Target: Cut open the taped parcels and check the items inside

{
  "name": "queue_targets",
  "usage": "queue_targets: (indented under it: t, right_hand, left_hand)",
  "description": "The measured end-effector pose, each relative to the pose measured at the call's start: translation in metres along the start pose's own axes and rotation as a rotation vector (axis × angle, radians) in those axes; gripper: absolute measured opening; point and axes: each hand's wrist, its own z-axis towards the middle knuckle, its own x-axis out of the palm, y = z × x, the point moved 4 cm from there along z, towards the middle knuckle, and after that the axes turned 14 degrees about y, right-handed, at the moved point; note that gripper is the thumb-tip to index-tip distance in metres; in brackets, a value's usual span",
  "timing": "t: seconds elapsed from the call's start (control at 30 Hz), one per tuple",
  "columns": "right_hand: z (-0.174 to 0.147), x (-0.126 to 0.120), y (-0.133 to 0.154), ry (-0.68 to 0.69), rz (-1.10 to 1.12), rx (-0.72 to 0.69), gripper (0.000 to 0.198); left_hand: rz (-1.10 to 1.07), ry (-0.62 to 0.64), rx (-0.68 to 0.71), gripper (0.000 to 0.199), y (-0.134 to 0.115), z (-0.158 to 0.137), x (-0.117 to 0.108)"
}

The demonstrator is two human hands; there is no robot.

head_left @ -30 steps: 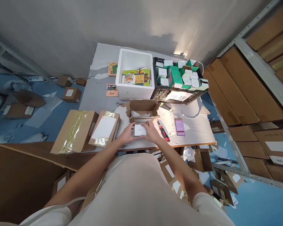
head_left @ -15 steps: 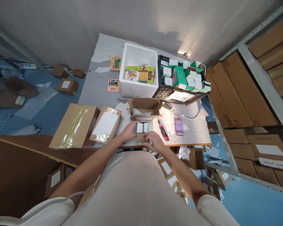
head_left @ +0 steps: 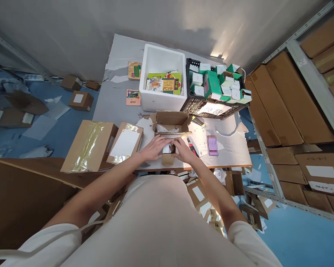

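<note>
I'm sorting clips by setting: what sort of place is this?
Probably a storeroom or packing area: metal shelving stacked with brown boxes, taped cartons on a worktable, and loose paper on the floor.

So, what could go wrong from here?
The right fingers are close to a slim red-and-black tool; a sideways sweep might knock it.
The small brown cardboard box sits near the front edge of the grey-covered table and could slip off if nudged.
Green-and-white boxes rise above the black plastic crate's rim; a bump might topple one.
</note>
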Motion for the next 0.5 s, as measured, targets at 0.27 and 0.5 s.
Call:
queue_targets:
  t: [0.27,0.5]
  right_hand:
    - [-0.013,0.009,-0.019,-0.104,0.053,-0.006,0.039]
    - [-0.013,0.005,-0.017,-0.094,-0.191,0.045,0.038]
  left_hand:
    - [0.021,0.040,0.044,0.068,-0.008,0.007,-0.009]
    - [-0.019,-0.024,-0.003,0.047,-0.007,-0.009,-0.021]
